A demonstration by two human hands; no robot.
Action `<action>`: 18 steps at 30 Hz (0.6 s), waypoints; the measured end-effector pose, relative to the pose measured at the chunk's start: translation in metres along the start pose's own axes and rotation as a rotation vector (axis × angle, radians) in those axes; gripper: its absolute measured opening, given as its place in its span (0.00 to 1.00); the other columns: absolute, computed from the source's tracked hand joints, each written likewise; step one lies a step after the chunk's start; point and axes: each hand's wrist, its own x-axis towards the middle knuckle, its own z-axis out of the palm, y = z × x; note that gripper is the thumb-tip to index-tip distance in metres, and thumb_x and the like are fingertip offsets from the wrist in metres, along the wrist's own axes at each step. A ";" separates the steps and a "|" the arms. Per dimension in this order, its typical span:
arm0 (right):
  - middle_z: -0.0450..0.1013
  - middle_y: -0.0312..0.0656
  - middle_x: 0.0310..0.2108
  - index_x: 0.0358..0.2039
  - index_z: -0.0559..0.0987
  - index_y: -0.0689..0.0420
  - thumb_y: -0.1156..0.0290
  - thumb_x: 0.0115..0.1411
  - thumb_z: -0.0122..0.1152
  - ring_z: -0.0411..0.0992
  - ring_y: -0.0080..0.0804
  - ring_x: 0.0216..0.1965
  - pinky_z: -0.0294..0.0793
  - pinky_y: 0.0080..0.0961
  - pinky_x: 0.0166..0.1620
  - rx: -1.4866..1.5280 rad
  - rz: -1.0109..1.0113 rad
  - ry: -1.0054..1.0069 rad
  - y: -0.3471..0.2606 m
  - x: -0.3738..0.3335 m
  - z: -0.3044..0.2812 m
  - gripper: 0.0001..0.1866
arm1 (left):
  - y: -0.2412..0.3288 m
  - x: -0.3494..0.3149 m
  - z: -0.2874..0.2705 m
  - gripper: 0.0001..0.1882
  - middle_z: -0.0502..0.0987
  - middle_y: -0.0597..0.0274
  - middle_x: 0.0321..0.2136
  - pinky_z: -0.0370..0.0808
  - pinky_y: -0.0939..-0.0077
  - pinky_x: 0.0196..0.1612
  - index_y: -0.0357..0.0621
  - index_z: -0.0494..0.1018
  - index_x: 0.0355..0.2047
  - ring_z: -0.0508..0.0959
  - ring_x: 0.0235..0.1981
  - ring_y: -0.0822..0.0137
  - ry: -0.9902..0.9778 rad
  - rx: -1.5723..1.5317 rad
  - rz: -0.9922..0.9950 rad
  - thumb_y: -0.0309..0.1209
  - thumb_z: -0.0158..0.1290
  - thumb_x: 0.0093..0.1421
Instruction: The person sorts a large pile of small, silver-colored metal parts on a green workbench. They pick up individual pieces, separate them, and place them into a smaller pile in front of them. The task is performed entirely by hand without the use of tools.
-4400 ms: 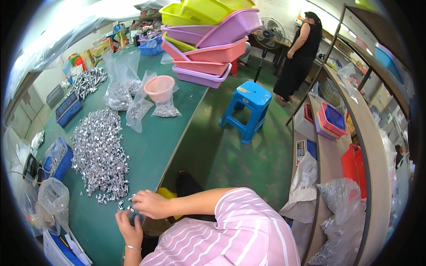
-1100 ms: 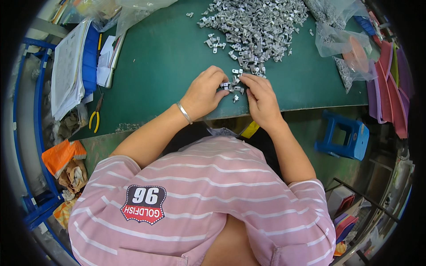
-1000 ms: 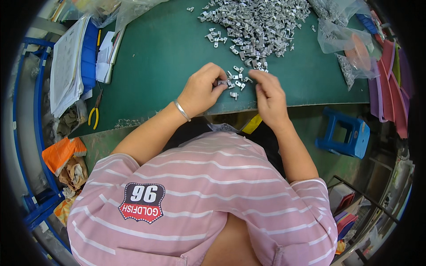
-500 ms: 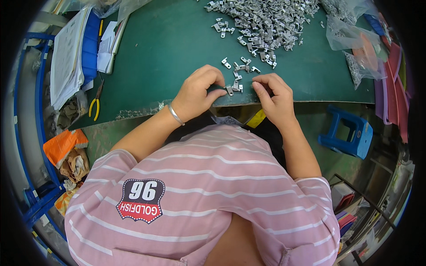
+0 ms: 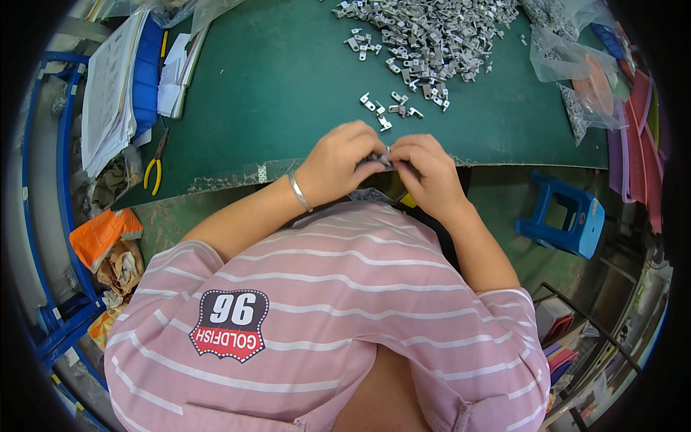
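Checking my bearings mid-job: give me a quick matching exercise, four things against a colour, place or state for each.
1. left hand
2. pliers
3. stool
4. large pile of metal pieces

A. heaped on the green tabletop
B. yellow-handled
C. silver bangle at its wrist
D. blue all over

Pairs: 1-C, 2-B, 3-D, 4-A

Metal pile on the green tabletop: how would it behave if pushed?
The pile would probably spread, as it lies loose with strays at its edge. Individual pieces look like bent metal, so likely stiff; their flat, angular shapes suggest sliding over rolling.
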 end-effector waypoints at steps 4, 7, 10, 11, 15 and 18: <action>0.75 0.45 0.35 0.34 0.78 0.60 0.82 0.50 0.64 0.72 0.45 0.39 0.72 0.35 0.42 0.141 -0.015 -0.169 -0.006 -0.002 -0.020 0.09 | 0.005 -0.006 0.004 0.13 0.76 0.56 0.33 0.75 0.66 0.38 0.41 0.76 0.35 0.77 0.34 0.56 -0.014 -0.109 0.033 0.25 0.65 0.49; 0.75 0.45 0.35 0.35 0.79 0.60 0.80 0.51 0.65 0.72 0.45 0.39 0.72 0.36 0.42 -0.203 -0.088 0.162 0.009 0.013 -0.016 0.10 | 0.007 0.008 0.009 0.11 0.74 0.54 0.35 0.76 0.66 0.38 0.40 0.76 0.36 0.77 0.33 0.55 0.116 -0.003 -0.008 0.23 0.63 0.52; 0.75 0.46 0.36 0.35 0.79 0.60 0.82 0.52 0.63 0.73 0.46 0.39 0.73 0.37 0.42 -0.344 -0.039 0.263 0.026 0.026 -0.007 0.09 | -0.005 0.030 0.014 0.09 0.73 0.54 0.31 0.75 0.69 0.36 0.40 0.77 0.36 0.76 0.31 0.54 0.189 0.156 0.041 0.22 0.61 0.53; 0.75 0.46 0.36 0.35 0.79 0.60 0.82 0.52 0.62 0.73 0.46 0.39 0.73 0.37 0.42 -0.361 -0.050 0.269 0.031 0.029 -0.005 0.09 | -0.006 0.030 0.014 0.08 0.73 0.55 0.31 0.75 0.70 0.36 0.40 0.77 0.36 0.77 0.31 0.56 0.177 0.123 0.015 0.22 0.61 0.54; 0.75 0.45 0.35 0.34 0.79 0.61 0.83 0.50 0.63 0.73 0.46 0.37 0.74 0.36 0.40 -0.313 -0.157 0.170 0.023 0.017 -0.013 0.09 | 0.000 0.017 0.005 0.06 0.75 0.56 0.31 0.75 0.74 0.34 0.37 0.76 0.35 0.78 0.29 0.63 0.104 -0.228 -0.275 0.21 0.59 0.56; 0.75 0.45 0.35 0.34 0.80 0.60 0.82 0.49 0.65 0.73 0.45 0.36 0.74 0.36 0.39 -0.111 -0.169 0.071 0.015 0.016 -0.013 0.10 | 0.005 0.009 -0.008 0.05 0.76 0.56 0.33 0.75 0.77 0.34 0.36 0.76 0.35 0.79 0.28 0.67 0.014 -0.265 -0.392 0.21 0.58 0.57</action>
